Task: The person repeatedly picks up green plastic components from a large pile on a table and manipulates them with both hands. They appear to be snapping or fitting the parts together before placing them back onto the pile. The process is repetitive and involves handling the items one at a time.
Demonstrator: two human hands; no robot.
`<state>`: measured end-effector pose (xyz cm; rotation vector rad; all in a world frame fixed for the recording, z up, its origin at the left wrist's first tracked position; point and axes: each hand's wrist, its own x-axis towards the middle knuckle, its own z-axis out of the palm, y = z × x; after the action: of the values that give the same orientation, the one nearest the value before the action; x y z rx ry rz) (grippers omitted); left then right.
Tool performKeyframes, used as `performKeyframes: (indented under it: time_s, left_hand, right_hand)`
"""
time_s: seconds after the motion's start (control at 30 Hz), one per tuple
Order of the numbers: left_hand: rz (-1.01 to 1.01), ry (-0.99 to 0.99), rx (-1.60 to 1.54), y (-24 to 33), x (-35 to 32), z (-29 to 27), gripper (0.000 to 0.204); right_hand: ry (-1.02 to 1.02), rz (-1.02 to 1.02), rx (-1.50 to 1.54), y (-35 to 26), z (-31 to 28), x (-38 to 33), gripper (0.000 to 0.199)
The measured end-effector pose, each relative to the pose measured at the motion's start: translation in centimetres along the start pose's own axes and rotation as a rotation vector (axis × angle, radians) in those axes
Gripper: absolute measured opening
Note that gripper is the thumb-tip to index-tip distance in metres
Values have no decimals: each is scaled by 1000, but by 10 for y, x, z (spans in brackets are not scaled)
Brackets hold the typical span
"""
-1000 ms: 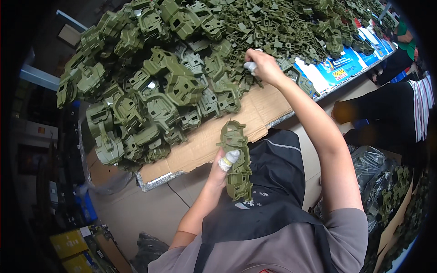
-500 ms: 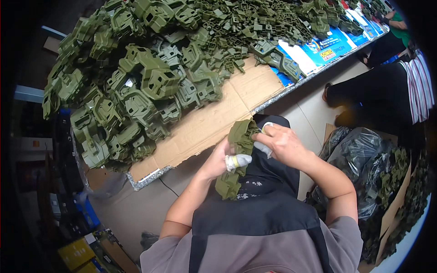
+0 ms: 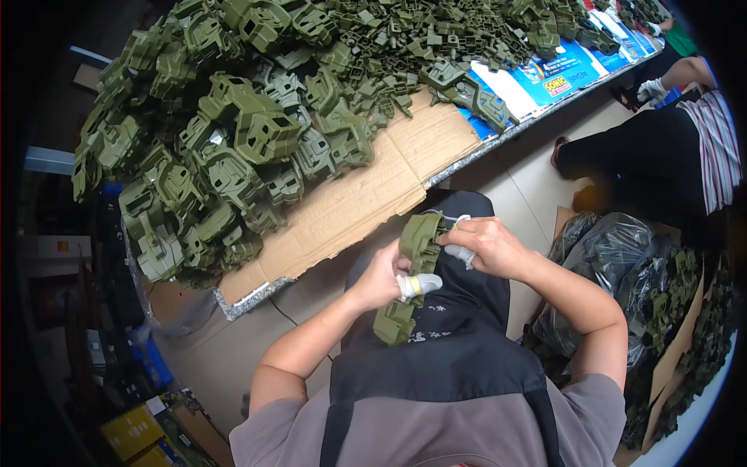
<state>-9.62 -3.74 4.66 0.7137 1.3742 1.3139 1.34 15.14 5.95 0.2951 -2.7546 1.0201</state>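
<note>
A long olive-green moulded plastic part (image 3: 397,322) is held over my lap, its upper end tilted to the right. My left hand (image 3: 381,279) is closed round its middle, the white-covered thumb lying across the front. My right hand (image 3: 492,243) is closed in a pinch against the part's upper right edge, and white covering shows on some of its fingers. Whatever sits between those right fingertips is hidden. Beneath the part lies my dark apron (image 3: 436,377), with pale marks on it.
A table covered with cardboard (image 3: 350,210) bears a heap of large green plastic parts (image 3: 257,132) and a pile of small green pieces (image 3: 420,39). At right are clear plastic bags (image 3: 615,265) and boxed green parts (image 3: 673,300). A person in striped clothing (image 3: 712,148) is beyond.
Both hands and the green part have shifted slightly down and right in the picture, and the part has turned a little. The nearby person's gloved hand has come into view at upper right.
</note>
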Motion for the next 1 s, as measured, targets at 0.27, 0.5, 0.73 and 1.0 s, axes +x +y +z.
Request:
performKeyframes:
  time_s: [0.27,0.5,0.73,1.0]
  left_hand:
    - [96,66,100,5,1,1,67]
    - [127,275,-304,10,2,-28,62]
    - [15,341,-689,-16,-38,-28,42]
    - [-86,212,-900,-31,-42,-9,45]
  right_hand:
    - [-19,2,-29,5,1,6,36]
    - [56,113,-218,39,-71,99,31]
    - [413,-330,-890,159,-6,181,22]
    - [463,116,-78,94,-38,136,35]
